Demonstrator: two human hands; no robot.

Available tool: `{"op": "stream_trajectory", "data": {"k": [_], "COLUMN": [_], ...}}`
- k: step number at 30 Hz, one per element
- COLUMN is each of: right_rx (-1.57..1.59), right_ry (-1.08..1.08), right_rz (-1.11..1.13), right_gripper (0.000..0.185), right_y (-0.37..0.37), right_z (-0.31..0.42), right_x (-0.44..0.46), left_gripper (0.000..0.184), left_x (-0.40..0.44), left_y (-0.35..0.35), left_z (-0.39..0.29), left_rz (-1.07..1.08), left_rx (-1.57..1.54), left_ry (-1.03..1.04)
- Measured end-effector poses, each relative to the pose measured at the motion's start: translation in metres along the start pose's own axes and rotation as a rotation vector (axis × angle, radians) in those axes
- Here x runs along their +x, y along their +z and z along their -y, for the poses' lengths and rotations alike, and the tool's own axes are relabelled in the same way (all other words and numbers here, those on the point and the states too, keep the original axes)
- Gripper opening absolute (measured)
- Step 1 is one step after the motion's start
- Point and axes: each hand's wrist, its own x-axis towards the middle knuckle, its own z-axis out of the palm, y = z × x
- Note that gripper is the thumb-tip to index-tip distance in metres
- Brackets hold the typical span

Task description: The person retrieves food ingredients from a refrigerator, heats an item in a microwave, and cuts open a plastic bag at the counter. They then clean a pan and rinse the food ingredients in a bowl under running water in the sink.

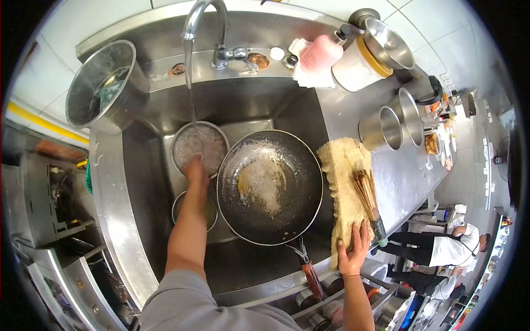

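Observation:
My left hand (195, 168) dips into a round metal bowl (171, 144) full of frothy water, and the fingers are hidden below the surface. Water from the tap (189, 33) pours into that bowl. A dark wok (302, 185) with a wooden handle (313, 280) rests over the sink, its inside wet with a foamy yellowish patch. My right hand (354, 252) lies flat, fingers spread, on a rough yellow cloth or loofah (338, 187) at the sink's right edge. Close to its fingertips is a bamboo brush (365, 193) with a dark wrapped handle.
A second bowl (211, 214) sits lower in the sink (146, 220), partly behind my left arm. A deep metal pot (132, 71) stands at the back left. Along the back right are a pink pump bottle (322, 53), a white tub (353, 69) and metal containers (381, 129). Two people (441, 251) stand beyond.

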Motion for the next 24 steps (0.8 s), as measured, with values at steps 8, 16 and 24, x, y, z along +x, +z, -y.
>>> {"op": "stream_trajectory", "data": {"k": [8,16,24], "right_rx": [-0.016,-0.017,-0.021], "right_ry": [-0.001,-0.022,-0.020], "right_rz": [0.003,0.019,0.007], "right_gripper": [0.066,0.066,0.066], "right_y": [0.001,0.001,0.001], "right_z": [-0.001,-0.001,-0.002], "right_x": [-0.002,-0.002,-0.002], "left_gripper": [0.063,0.049,0.059], "left_x": [0.062,-0.027,0.004], "left_y": [-0.012,-0.002,0.003], "left_z": [-0.007,-0.075,-0.018], "left_rz": [0.453,0.198,-0.003], "left_rx": [-0.617,-0.251,-0.536], "left_ry": [-0.476,-0.175,-0.417]}}
